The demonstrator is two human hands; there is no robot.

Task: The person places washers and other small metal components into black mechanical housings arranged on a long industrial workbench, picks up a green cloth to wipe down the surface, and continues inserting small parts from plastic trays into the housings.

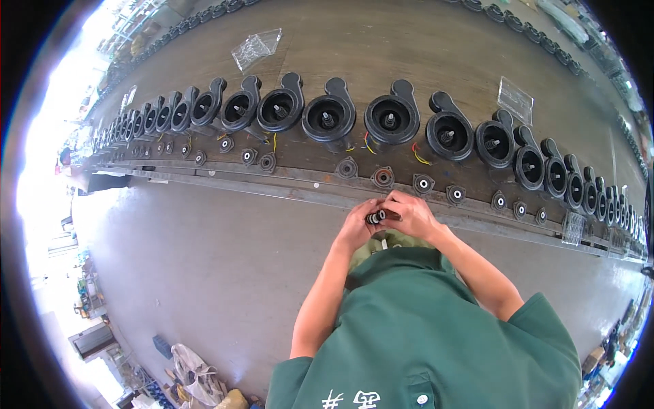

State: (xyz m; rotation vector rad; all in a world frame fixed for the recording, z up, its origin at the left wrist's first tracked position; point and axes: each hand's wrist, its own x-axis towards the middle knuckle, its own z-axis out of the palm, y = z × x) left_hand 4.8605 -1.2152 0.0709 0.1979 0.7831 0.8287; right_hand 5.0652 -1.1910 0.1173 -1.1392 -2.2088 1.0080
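Both of my hands meet in front of my chest, just short of the bench edge. My left hand [355,226] is closed around several small black ring-shaped parts [375,217] with pale bands. My right hand [413,214] is closed beside them, its thumb and fingers pinched together. A dark bit shows under the right fingers, too small to name. Just beyond my hands, on the bench, lies a round flange [383,177] with a reddish-brown face. Another flange with a white centre ring [423,183] sits to its right.
A long row of black pump housings [328,118] with upright shafts runs along the bench [381,48], some trailing coloured wires [421,155]. More flanges [249,156] line the near metal rail [272,185]. Clear plastic pieces [256,49] lie behind. Sacks [194,371] rest on the floor at lower left.
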